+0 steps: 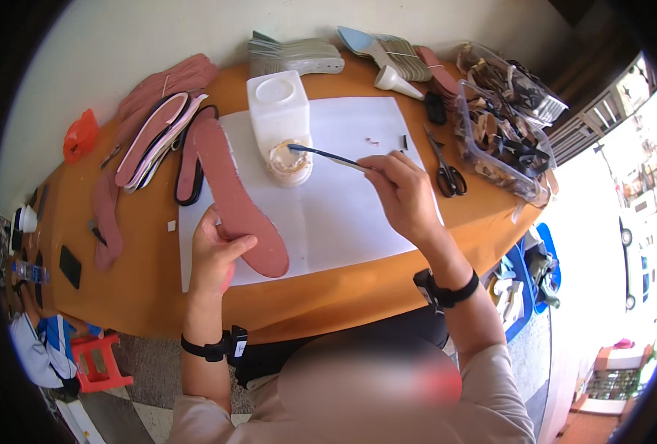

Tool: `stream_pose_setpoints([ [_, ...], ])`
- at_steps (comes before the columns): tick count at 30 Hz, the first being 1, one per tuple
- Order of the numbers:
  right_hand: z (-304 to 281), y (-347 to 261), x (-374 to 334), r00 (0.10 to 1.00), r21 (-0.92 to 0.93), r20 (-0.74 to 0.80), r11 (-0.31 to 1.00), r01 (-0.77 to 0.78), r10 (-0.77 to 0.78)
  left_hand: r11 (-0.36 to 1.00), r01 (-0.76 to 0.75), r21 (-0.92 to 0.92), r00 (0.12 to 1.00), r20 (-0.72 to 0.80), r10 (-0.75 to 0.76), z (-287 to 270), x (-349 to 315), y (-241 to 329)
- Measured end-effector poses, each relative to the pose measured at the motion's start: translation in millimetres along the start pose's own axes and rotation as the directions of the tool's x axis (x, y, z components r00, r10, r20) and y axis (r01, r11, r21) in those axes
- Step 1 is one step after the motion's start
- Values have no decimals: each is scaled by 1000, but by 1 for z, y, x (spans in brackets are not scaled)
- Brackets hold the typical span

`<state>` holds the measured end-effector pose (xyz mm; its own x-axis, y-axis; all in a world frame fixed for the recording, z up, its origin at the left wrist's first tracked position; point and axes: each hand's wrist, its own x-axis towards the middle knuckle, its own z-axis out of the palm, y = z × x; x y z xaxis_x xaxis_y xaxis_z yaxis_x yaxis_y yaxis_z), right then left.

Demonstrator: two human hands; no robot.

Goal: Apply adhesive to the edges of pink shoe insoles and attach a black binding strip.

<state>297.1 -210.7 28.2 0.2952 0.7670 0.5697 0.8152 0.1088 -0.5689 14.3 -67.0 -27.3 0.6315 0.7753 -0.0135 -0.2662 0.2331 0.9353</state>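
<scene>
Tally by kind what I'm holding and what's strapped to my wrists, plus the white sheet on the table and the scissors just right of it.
Insole, in the left hand: 1
Brush, in the right hand: 1
Black wristbands, one per wrist: 2
White sheet: 1
Scissors: 1
Total: 6

The shirt (pixel 269 414) is light tan with short sleeves (pixel 495 385). Both black wristbands (pixel 204 349) have a little black box (pixel 237 342) on them.
</scene>
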Motion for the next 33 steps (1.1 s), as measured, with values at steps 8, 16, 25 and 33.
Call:
stream_pose_setpoints([
  [8,19,45,4,991,-63,88,994,-91,96,995,-27,-94,999,30,30,-11,3,-10],
  [16,36,79,-4,993,-279,61,954,110,-97,997,-42,-65,999,12,43,-15,2,-17],
  [25,45,79,-10,999,-307,47,951,26,-13,1000,-6,-28,999,36,7,-18,1,-18],
  [33,41,74,-10,997,-297,70,955,-11,34,996,27,-86,999,28,-24,-22,5,-19],
])
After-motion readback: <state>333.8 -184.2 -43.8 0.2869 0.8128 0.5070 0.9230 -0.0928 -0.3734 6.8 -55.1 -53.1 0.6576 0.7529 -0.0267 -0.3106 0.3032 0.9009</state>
